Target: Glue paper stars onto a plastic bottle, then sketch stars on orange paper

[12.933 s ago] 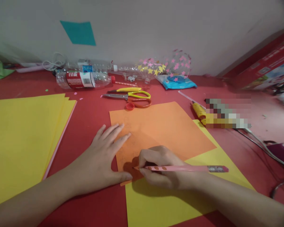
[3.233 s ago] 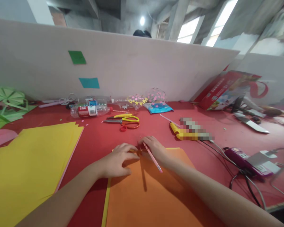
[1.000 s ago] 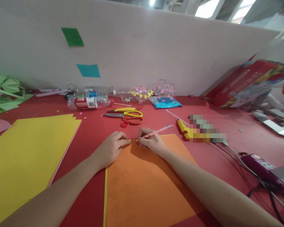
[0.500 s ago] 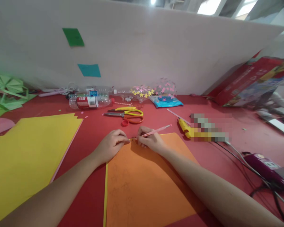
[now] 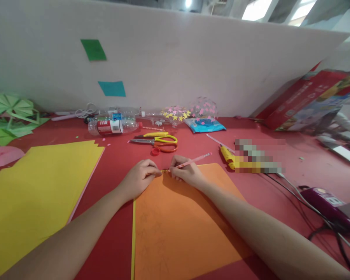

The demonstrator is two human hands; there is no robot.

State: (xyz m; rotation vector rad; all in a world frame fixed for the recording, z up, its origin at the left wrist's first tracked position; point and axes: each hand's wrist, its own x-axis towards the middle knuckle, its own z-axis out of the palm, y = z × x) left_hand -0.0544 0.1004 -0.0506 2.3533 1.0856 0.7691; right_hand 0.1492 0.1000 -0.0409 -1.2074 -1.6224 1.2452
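Note:
A pink pencil [image 5: 196, 159] slants up to the right out of my right hand [image 5: 186, 171], whose fingers are closed around it. Its point is down near the far edge of an orange sheet of paper [image 5: 189, 221]. Close beside it on the left, my left hand [image 5: 142, 175] rests at the same edge, fingers pressed together. Between the two hands shows a small yellowish-dark piece [image 5: 165, 171], too small to name; the left fingertips touch or hold it. Faint star outlines are drawn along the sheet's left side. A yellow edge peeks out beneath the orange sheet.
Beyond my hands lie scissors [image 5: 163, 142], a yellow cutter [image 5: 156, 134], a red cap [image 5: 155, 151] and a plastic bottle [image 5: 109, 127]. Yellow sheets [image 5: 46, 194] lie left. A yellow glue gun [image 5: 228, 156] and a purple device [image 5: 323, 206] with cables are right.
The view has shifted slightly, so things at left sit a little further right. Both hands stay at the paper's far edge, and the small piece between them shows a bit more.

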